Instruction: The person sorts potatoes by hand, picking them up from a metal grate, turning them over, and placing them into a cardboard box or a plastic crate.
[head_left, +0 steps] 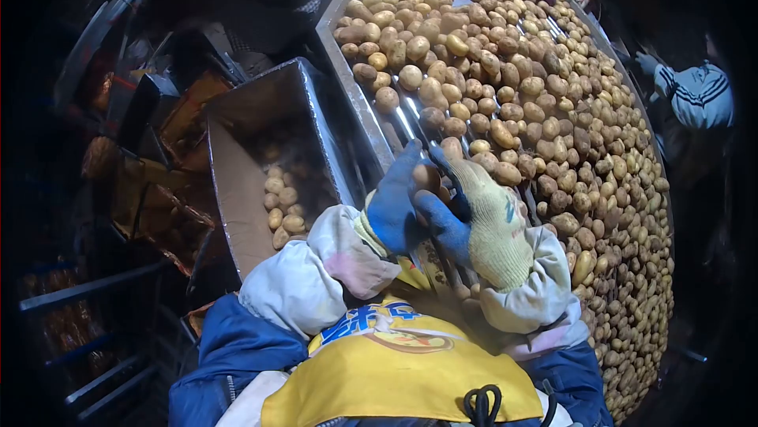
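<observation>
My left hand, in a cream knit glove with a blue coated palm, is cupped at the near left edge of the sorting table. A brown potato sits between its palm and my right hand, which wears a matching glove and curls in from the other side. Just past the right fingertips lies another potato on the metal rollers. Loose potatoes spread in a thick layer beyond and to the right of both hands.
Left of the table stands an open cardboard box with several potatoes inside. More open cartons are farther left. The table's metal rim runs along its left side. Across the table is a person's striped sleeve.
</observation>
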The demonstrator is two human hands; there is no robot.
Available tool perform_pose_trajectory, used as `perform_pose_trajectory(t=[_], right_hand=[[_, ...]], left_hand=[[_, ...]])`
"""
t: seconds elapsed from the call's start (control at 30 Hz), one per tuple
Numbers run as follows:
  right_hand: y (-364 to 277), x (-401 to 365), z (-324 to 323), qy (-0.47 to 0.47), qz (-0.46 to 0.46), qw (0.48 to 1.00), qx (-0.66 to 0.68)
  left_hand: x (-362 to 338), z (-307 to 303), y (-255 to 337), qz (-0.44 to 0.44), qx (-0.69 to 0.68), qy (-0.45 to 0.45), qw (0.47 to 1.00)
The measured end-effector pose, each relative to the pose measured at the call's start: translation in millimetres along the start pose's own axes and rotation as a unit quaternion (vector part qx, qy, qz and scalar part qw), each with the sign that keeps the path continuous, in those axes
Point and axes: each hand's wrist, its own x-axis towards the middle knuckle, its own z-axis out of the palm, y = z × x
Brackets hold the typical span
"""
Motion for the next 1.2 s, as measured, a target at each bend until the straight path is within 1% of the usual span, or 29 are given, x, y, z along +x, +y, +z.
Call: perform_pose_trajectory(t=[0.1,0.17,0.23,0.27,0.33,0.37,0.4,0.43,0.5,0.57,0.63,0.67,0.7,0.73,0.77,0.83,0.87,0.9,0.97,1.0,1.03,1.07,1.1,1.13,1.17,1.2], right_hand=[[1.2,-3.4,0.0,-0.014,0.095,0.992,0.077],[6.3,-8.1,3.7,0.019,0.183,0.967,0.177],[11.0,-8.4,1.1,0.039,0.161,0.957,0.237],[9.1,-8.6,0.3,0.035,0.186,0.952,0.241],[21.1,-14.4,6.7,0.061,0.131,0.972,0.186],[26.7,-14.8,10.4,0.073,0.095,0.979,0.164],[26.2,-15.7,8.2,0.052,0.094,0.988,0.115],[29.0,-18.7,7.5,0.011,0.144,0.981,0.127],[34.2,-21.1,12.5,-0.011,0.17,0.976,0.134],[53.8,-25.2,21.6,-0.03,0.133,0.988,0.067],[56.5,-26.8,23.8,-0.043,0.144,0.986,0.068],[58.3,-26.9,25.4,-0.04,0.143,0.987,0.066],[57.7,-26.1,27.2,-0.037,0.142,0.987,0.064],[52.3,-25.6,28.1,-0.029,0.16,0.983,0.091],[53.9,-27.0,31.5,-0.025,0.148,0.985,0.083],[58.6,-30.1,36.3,-0.015,0.126,0.99,0.065],[52.0,-28.3,34.7,-0.034,0.15,0.985,0.08],[46.8,-27.0,33.8,-0.039,0.145,0.986,0.077],[39.5,-27.5,28.7,-0.047,0.142,0.986,0.069],[43.7,-28.5,26.1,-0.047,0.125,0.99,0.049],[38.1,-29.3,20.3,-0.03,0.113,0.993,0.03],[46.3,-31.4,16.1,-0.012,0.089,0.995,0.033],[60.0,-40.2,16.8,0.004,0.076,0.997,0.032],[74.9,-52.4,22.0,0.045,0.073,0.996,0.03],[86.6,-63.7,18.2,0.085,0.065,0.994,0.023],[88.2,-71.2,3.1,0.077,0.035,0.992,-0.097]], left_hand=[[0.1,-24.6,9.5,-0.041,-0.02,-0.129,0.991],[-6.1,-28.9,15.4,-0.049,0.01,-0.097,0.994],[-8.6,-29.1,19.2,-0.054,0.002,-0.073,0.996],[-11.8,-24.8,21.4,-0.054,0.003,-0.052,0.997],[-16.1,-27.9,25.1,-0.034,0.025,-0.019,0.999],[-19.5,-30.8,30.1,-0.014,0.038,-0.001,0.999],[-21.4,-36.3,34.0,0.02,0.045,-0.013,0.999],[-50.4,-17.6,41.1,0.094,0.103,-0.051,0.989],[-64.8,-25.9,65.7,0.063,0.034,-0.048,0.996],[-88.4,-31.1,86.3,0.131,-0.001,-0.056,0.99],[-106.6,-43.0,107.6,0.198,-0.018,-0.08,0.977],[-122.6,-38.2,116.5,0.254,-0.036,-0.051,0.965],[-129.0,-47.8,131.1,0.255,-0.073,-0.054,0.963],[-139.6,-54.2,147.2,0.29,-0.079,-0.019,0.954],[-151.1,-59.8,166.1,0.323,-0.085,0.015,0.942],[-161.5,-92.0,229.6,0.354,-0.055,-0.039,0.933],[-159.4,-72.2,254.2,0.431,-0.068,0.093,0.895],[-157.1,-52.6,277.9,0.495,-0.082,0.224,0.836],[-151.7,-117.6,346.5,0.462,-0.152,0.171,0.857],[-146.0,-123.6,346.8,0.454,-0.151,0.198,0.856],[-139.9,-129.0,347.7,0.444,-0.15,0.225,0.854],[-133.4,-134.2,349.4,0.434,-0.149,0.252,0.852],[-121.7,-136.7,330.4,0.442,-0.067,0.267,0.854],[-109.4,-139.1,311.5,0.449,0.012,0.283,0.847],[-93.7,-138.5,288.5,0.476,0.147,0.256,0.829],[-79.1,-115.8,258.2,0.477,0.254,0.262,0.8]])
